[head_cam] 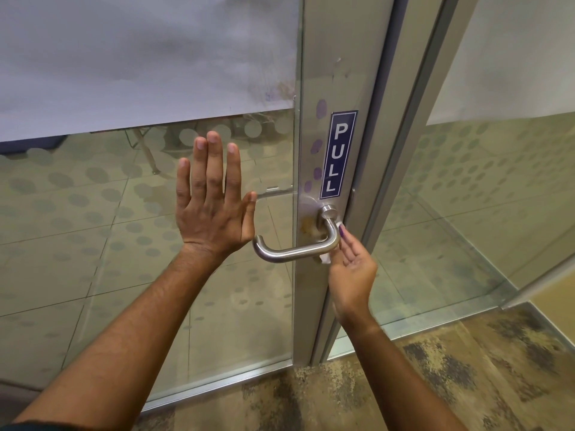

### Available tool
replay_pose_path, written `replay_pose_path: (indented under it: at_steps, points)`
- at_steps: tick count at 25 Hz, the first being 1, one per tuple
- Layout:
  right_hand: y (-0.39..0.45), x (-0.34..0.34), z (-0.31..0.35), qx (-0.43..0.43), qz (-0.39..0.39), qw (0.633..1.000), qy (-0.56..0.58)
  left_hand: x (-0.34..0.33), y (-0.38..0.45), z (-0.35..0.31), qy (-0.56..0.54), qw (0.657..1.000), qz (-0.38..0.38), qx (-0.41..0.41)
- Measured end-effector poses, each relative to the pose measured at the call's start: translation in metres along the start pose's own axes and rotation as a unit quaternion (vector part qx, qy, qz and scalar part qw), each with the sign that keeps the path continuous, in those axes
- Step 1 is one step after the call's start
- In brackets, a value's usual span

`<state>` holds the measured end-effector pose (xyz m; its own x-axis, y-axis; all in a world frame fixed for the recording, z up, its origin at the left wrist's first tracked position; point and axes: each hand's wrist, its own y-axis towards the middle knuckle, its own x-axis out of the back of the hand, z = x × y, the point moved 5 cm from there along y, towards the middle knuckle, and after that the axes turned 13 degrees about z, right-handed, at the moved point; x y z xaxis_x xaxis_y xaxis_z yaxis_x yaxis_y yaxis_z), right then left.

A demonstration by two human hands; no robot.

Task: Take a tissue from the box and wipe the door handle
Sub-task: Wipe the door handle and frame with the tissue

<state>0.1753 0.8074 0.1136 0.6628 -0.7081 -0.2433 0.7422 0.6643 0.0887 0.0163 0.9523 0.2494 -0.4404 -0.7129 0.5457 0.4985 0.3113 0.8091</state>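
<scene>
A brushed steel lever door handle juts from the metal stile of a glass door. My right hand pinches a small white tissue against the bend of the handle, near its round base; most of the tissue is hidden behind the fingers and the lever. My left hand lies flat on the glass pane to the left of the handle, fingers spread upward, holding nothing. No tissue box is in view.
A blue PULL sign is stuck on the stile above the handle. The glass door carries frosted dots and a frosted upper band. A second glass panel stands at the right. Mottled brown carpet covers the floor.
</scene>
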Motion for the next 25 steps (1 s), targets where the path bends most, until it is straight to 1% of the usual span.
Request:
replay_pose_path:
  at_steps: [2,4,10,11,12,13,14,15,16,17,18,20,21,22,24,25]
  points:
    - [0.002,-0.008,0.004,-0.045,-0.015,0.988,0.146,0.0,0.0,0.0,0.003,1.0,-0.004,0.0]
    - [-0.004,-0.02,0.007,-0.087,-0.002,0.969,0.232,-0.001,-0.001,0.0,0.007,1.0,-0.004,-0.004]
    - [-0.01,-0.037,0.019,-0.151,0.011,0.899,0.411,-0.001,-0.002,0.001,0.009,1.0,-0.004,-0.012]
    - [-0.009,-0.037,0.017,-0.16,0.02,0.891,0.424,-0.001,-0.002,0.001,0.011,1.0,-0.004,-0.012]
    - [-0.009,-0.037,0.015,-0.159,0.029,0.895,0.416,-0.002,-0.001,0.001,0.009,1.0,-0.004,-0.012]
    - [-0.011,-0.035,0.012,-0.139,0.033,0.915,0.377,-0.002,-0.001,0.001,0.007,1.0,-0.004,-0.012]
    - [-0.013,-0.032,0.01,-0.103,0.029,0.948,0.301,-0.002,-0.002,0.001,0.004,1.0,-0.003,-0.012]
    - [-0.018,-0.029,0.01,-0.053,0.015,0.979,0.194,-0.003,-0.002,0.001,0.004,1.0,-0.001,-0.013]
    - [-0.023,-0.025,0.011,0.008,-0.009,0.997,0.073,-0.003,-0.002,0.001,0.005,1.0,-0.002,-0.012]
    - [-0.029,-0.023,0.011,0.079,-0.03,0.995,-0.043,-0.003,-0.002,0.001,0.003,1.0,-0.004,-0.011]
    - [-0.034,-0.023,0.011,0.149,-0.037,0.977,-0.147,-0.002,-0.002,0.001,0.0,1.0,-0.006,-0.011]
    - [-0.036,-0.03,0.006,0.26,-0.018,0.92,-0.294,-0.002,-0.002,0.001,0.004,1.0,-0.011,-0.013]
    - [-0.033,-0.035,0.002,0.287,-0.007,0.893,-0.346,-0.002,-0.002,0.001,0.006,1.0,-0.011,-0.013]
    - [-0.029,-0.04,-0.001,0.295,0.0,0.871,-0.392,-0.002,-0.001,0.002,0.005,1.0,-0.01,-0.012]
    - [-0.023,-0.046,-0.007,0.299,0.021,0.836,-0.46,-0.003,-0.001,0.002,0.004,1.0,-0.008,-0.011]
    - [-0.022,-0.047,-0.01,0.3,0.034,0.825,-0.478,-0.003,-0.001,0.002,0.007,1.0,-0.007,-0.009]
